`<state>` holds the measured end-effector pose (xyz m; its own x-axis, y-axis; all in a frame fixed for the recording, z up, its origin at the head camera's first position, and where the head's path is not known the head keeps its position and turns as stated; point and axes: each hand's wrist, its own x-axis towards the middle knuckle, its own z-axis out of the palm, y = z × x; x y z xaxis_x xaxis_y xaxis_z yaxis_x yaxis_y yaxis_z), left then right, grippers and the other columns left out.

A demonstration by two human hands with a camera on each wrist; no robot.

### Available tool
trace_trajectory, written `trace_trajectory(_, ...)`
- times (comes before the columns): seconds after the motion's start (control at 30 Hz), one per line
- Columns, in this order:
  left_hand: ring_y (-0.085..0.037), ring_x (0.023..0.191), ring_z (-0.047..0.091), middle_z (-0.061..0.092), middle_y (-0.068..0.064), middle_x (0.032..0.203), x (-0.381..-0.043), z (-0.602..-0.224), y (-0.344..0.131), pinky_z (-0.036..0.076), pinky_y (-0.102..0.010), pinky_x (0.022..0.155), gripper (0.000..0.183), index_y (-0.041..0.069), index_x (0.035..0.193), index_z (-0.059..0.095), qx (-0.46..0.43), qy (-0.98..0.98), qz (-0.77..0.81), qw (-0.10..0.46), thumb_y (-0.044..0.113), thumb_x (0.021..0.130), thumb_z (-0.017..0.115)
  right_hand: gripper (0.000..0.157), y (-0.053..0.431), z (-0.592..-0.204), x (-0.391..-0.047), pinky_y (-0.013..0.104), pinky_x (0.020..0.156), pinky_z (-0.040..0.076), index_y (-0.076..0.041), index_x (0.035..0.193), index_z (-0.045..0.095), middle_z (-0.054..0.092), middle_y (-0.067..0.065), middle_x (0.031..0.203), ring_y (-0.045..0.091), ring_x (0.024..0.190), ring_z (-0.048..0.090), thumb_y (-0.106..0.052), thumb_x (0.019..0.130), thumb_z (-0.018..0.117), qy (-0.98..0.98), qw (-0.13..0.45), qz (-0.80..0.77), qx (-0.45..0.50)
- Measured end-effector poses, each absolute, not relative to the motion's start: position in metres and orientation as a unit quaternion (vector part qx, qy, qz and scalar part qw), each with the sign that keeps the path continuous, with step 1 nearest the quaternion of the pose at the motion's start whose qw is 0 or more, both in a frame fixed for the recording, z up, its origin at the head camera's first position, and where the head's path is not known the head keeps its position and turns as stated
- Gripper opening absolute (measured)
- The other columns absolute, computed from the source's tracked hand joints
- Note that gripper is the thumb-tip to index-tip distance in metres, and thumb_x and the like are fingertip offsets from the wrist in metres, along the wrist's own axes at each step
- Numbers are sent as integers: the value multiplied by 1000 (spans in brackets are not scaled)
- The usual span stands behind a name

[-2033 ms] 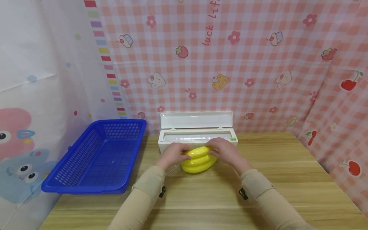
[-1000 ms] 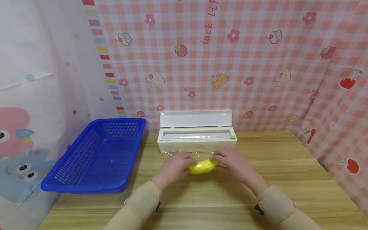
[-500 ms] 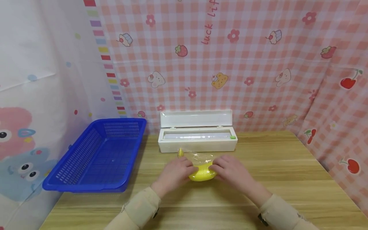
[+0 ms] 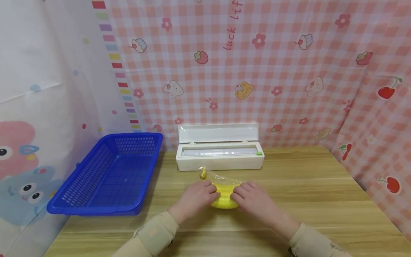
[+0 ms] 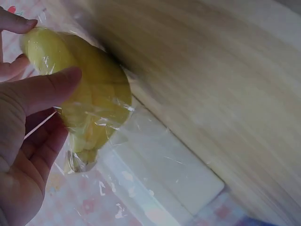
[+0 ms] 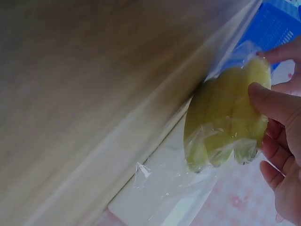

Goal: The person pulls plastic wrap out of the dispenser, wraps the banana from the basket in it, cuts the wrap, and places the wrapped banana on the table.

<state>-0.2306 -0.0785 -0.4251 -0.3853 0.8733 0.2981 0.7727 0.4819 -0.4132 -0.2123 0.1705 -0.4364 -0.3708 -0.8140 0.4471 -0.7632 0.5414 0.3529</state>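
A bunch of yellow bananas (image 4: 224, 200) is held low over the table, in front of the white box. Clear plastic film (image 4: 221, 177) covers it and sticks out past its edges. At the bunch's left side, my left hand (image 4: 197, 197) grips it with curled fingers. My right hand (image 4: 255, 201) grips the right side in the same way. In the left wrist view the thumb presses the film on the bananas (image 5: 96, 77), with the stem end pointing toward the box. Loose, wrinkled film hangs off the bananas (image 6: 225, 113) in the right wrist view.
Behind the bananas stands a white film dispenser box (image 4: 219, 163), lid raised, with a roll of film inside and a green slider (image 4: 259, 153) at its right end. A blue plastic basket (image 4: 138, 210) sits at the left. Patterned cloth (image 4: 282, 107) hangs behind the wooden table (image 4: 321, 200).
Both hands have drawn the bananas back from the box toward the body and turned them, so the stem now shows at upper left. The box and basket stay put.
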Motion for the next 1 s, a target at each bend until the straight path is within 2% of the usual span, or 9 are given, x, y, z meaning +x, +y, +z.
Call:
trace_trajectory(0.17,-11,85,56,67,8,91,-231,-431,-83,48,-21,73,24,20,97,73,-487,-841,110,209,3,81,75,28,163,-440,-208,33,84,48,-15,99,65,60,-1,97,20,90,56,-12,76,81,-828,272,-70,485)
trace_trajectory(0.27,-11,90,59,68,7,96,-232,-435,-85,50,-21,75,23,20,98,73,-478,-851,101,193,4,83,74,24,159,-440,-205,33,83,47,-17,99,68,60,-2,96,19,90,55,-4,80,74,-830,257,-74,489)
trace_trajectory(0.4,-12,96,61,70,6,102,-233,-439,-88,52,-23,80,23,20,100,74,-473,-859,77,183,4,83,74,22,156,-438,-204,33,84,47,-18,98,70,62,-2,95,19,90,57,-5,80,74,-837,248,-65,483)
trace_trajectory(0.57,-13,99,63,71,5,105,-233,-439,-89,52,-24,85,23,20,102,74,-476,-860,52,176,6,84,75,27,159,-433,-207,35,84,49,-17,97,71,64,-2,96,18,89,59,-19,73,85,-840,241,8,486)
trace_trajectory(0.7,-13,94,64,71,4,99,-230,-434,-90,53,-25,81,20,18,98,75,-472,-862,7,185,11,80,78,31,163,-426,-213,37,80,51,-15,96,71,65,-3,95,18,89,61,-20,70,88,-834,242,102,485)
trace_trajectory(0.83,-14,86,64,70,4,93,-226,-429,-91,54,-27,76,20,17,96,74,-456,-868,-43,191,14,77,81,26,168,-415,-220,36,74,53,-12,95,72,65,-3,93,16,85,63,-16,74,86,-831,227,182,474)
trace_trajectory(1.0,-17,87,65,71,-1,97,-218,-423,-92,55,-31,78,26,11,105,74,-397,-896,-108,164,21,82,80,20,175,-403,-232,36,76,55,-8,99,71,69,-1,96,16,87,63,-12,82,80,-853,171,257,421)
